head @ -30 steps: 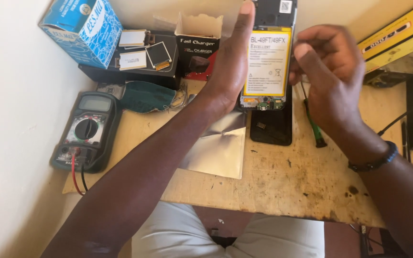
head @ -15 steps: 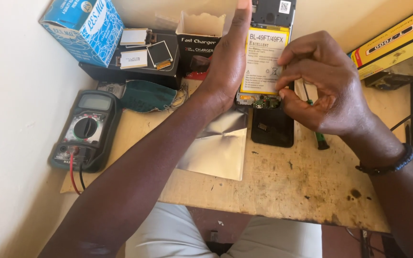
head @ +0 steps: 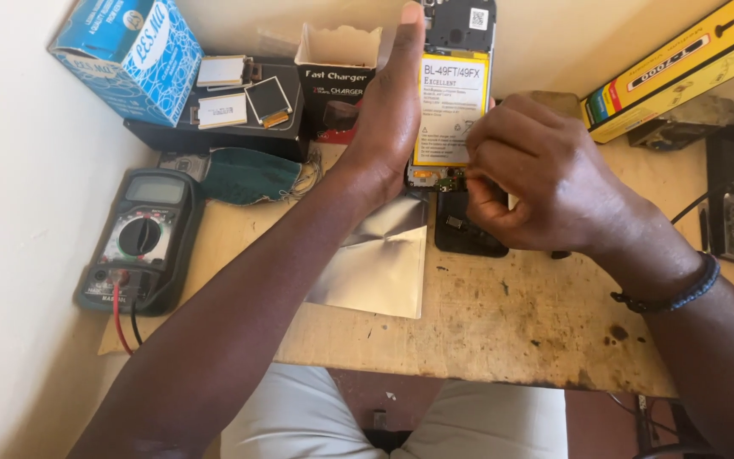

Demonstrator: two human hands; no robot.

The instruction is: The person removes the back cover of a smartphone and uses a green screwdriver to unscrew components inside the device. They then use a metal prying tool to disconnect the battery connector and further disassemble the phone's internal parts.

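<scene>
Now the right hand [head: 537,178] has come in from the side and closed down on the lower end of the opened phone [head: 456,93], where a second ago it hovered apart with fingers loose; half a second ago it was already curling toward that spot. Its fingers are pinched narrow against the small board just under the yellow battery [head: 450,106], though what they pinch, if anything, is hidden behind the knuckles. The left hand [head: 388,119] holds as before: flat and upright along the phone's left edge, fingers stretched long, propping it tilted up from the bench [head: 486,314]. So the work has moved from steadying to fine handling at the phone's bottom end, by my reading. Below the phone lies a dark back cover [head: 465,234], touching a silver foil sheet [head: 380,263]. A multimeter [head: 138,242] sits well to the left, near a green cloth pouch [head: 252,174]; a blue box [head: 129,51] and a black charger box [head: 333,85] stand behind.
</scene>
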